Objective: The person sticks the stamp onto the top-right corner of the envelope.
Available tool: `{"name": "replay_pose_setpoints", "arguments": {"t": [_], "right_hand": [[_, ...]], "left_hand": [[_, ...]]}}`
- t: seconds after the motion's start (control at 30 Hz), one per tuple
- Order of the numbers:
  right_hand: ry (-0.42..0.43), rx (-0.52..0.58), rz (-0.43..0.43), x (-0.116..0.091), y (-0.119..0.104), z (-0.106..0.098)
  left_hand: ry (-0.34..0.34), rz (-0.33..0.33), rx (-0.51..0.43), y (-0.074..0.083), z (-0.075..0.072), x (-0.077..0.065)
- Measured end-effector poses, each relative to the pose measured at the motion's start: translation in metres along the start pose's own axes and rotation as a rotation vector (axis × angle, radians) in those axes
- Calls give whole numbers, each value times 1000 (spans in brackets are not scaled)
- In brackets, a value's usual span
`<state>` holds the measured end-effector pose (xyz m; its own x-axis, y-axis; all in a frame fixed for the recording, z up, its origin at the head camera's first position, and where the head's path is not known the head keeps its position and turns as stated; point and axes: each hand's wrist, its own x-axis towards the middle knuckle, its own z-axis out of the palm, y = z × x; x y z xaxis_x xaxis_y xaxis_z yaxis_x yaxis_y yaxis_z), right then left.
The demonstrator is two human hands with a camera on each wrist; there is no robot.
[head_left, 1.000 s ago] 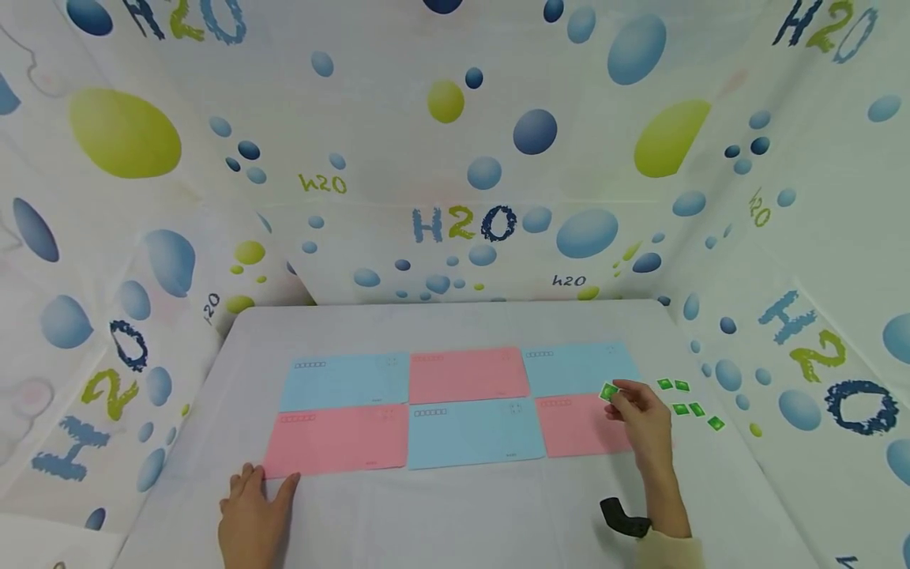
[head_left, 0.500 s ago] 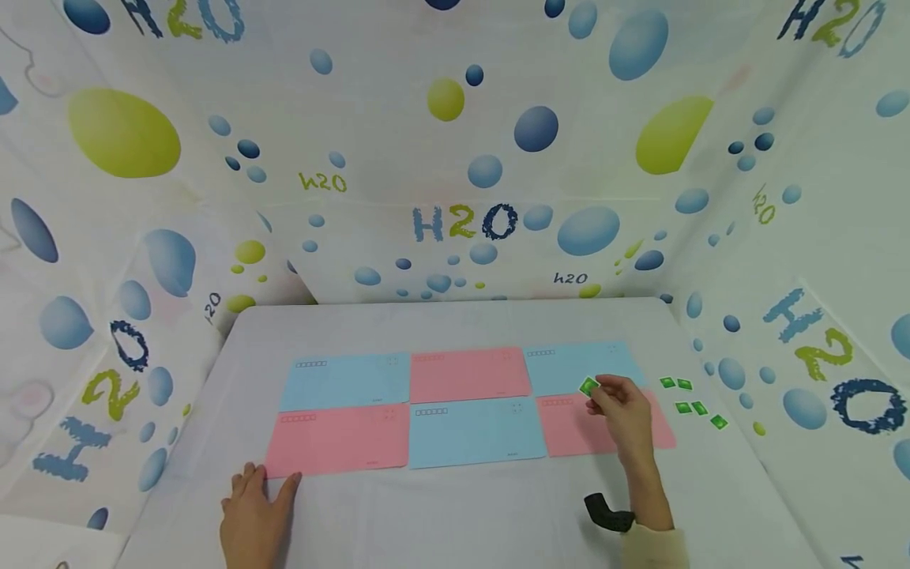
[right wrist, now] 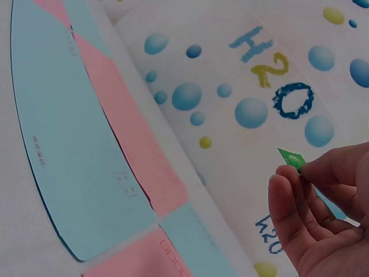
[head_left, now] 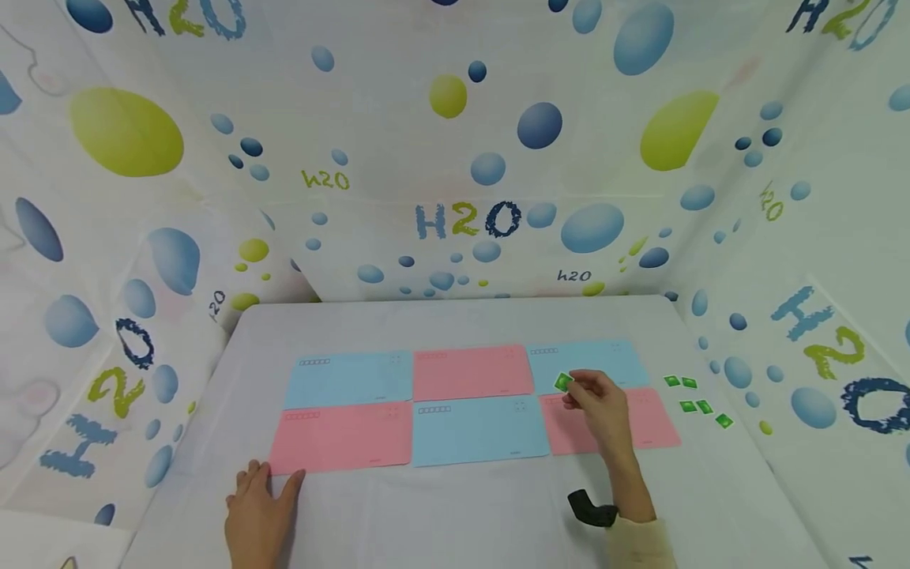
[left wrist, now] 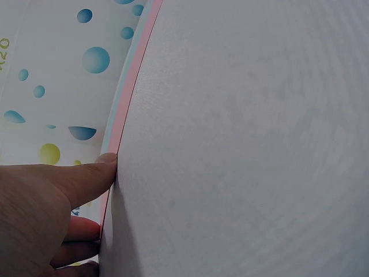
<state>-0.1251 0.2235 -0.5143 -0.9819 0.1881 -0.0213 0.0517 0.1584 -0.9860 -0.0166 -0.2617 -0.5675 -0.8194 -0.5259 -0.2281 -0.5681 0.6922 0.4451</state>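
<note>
Between thumb and fingertips my right hand (head_left: 604,415) pinches a small green stamp (head_left: 563,382), held up over the seam between the far-right blue envelope (head_left: 604,362) and the near-right pink envelope (head_left: 654,419). In the right wrist view the green stamp (right wrist: 294,160) shows at the fingertips, partly covered by them. My left hand (head_left: 257,515) rests at the near-left pink envelope (head_left: 344,438), thumb and fingers along its lower left corner. The left wrist view has the thumb touching the pink envelope's edge (left wrist: 128,98).
Several green stamps (head_left: 688,407) lie on the white tablecloth (head_left: 455,518) right of the envelopes. A near-middle blue envelope (head_left: 479,431), a far-middle pink one (head_left: 472,373) and a far-left blue one (head_left: 348,379) complete two rows. Dotted white curtains (head_left: 384,118) enclose the table.
My right hand has moved left with the stamp, from the right part of the far-right blue envelope towards its left part. The left hand stays at the near-left pink envelope.
</note>
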Motion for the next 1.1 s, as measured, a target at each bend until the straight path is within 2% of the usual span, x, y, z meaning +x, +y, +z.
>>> {"name": "replay_pose_setpoints", "arguments": {"t": [0.3,0.67,0.87,1.1], "right_hand": [[-69,14,13,1,-8,25],[-155,41,-16,-2,-12,53],[-172,45,4,-4,-13,67],[-231,41,-11,-2,-12,83]], "left_hand": [[4,6,-10,-2,1,1],[15,19,-15,-2,-1,0],[24,16,-14,-2,1,0],[27,0,-18,-4,3,2]]}}
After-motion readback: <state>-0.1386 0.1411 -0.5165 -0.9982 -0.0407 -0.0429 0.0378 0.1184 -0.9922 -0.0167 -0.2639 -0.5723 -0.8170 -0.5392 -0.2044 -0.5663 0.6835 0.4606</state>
